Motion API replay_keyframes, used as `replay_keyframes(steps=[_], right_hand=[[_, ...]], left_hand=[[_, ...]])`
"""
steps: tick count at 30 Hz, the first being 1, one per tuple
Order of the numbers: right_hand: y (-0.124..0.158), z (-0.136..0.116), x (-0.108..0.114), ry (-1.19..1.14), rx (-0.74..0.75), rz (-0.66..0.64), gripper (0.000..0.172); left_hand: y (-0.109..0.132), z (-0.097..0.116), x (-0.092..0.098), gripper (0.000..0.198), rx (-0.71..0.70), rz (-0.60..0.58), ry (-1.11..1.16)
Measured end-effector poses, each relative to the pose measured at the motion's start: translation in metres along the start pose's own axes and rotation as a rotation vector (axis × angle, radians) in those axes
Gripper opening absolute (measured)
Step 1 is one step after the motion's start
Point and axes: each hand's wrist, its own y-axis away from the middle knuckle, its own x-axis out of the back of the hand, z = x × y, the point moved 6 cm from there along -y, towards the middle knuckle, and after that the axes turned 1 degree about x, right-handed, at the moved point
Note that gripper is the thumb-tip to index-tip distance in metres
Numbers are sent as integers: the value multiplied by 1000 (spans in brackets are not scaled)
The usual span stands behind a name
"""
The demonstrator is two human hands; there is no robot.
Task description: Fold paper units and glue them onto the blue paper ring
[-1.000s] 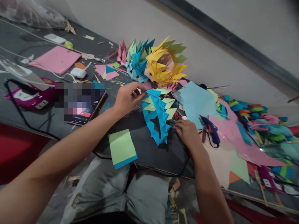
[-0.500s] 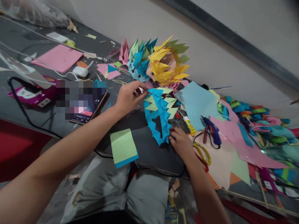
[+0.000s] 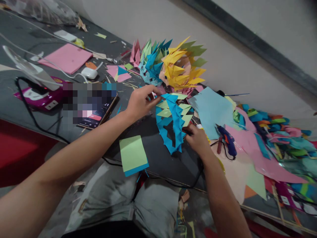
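A ring of folded blue paper points, the paper crown (image 3: 160, 127), stands on the dark table with pale green points along its far side. My left hand (image 3: 142, 102) pinches the crown's upper left tip between thumb and fingers. At the crown's right side is my right hand (image 3: 196, 138), its fingers curled against the blue and green folds. In front of the crown lies a stack of paper squares (image 3: 133, 152), green on top of blue.
Behind stand finished spiky paper pieces, one yellow (image 3: 183, 67). A glue gun (image 3: 229, 142) rests on pink and peach sheets at right. Left are a phone (image 3: 95, 112), a purple power strip (image 3: 47, 96) and white cables. Paper scraps fill the far right.
My right hand has moved up along the crown's right side, from its lower edge to near the green points. My left hand keeps its pinch. The view has shifted slightly.
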Motion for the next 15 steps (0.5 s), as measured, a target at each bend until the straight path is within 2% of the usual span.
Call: replay_keyframes(steps=[3, 8, 15], right_hand=[[-2, -1, -3, 51, 79, 99, 21], [-10, -3, -22, 225, 215, -1, 21], [-15, -12, -35, 281, 425, -112, 22]], left_hand=[[0, 1, -1, 10, 3, -13, -2], [0, 0, -1, 13, 30, -16, -8], [0, 2, -3, 12, -1, -19, -16]])
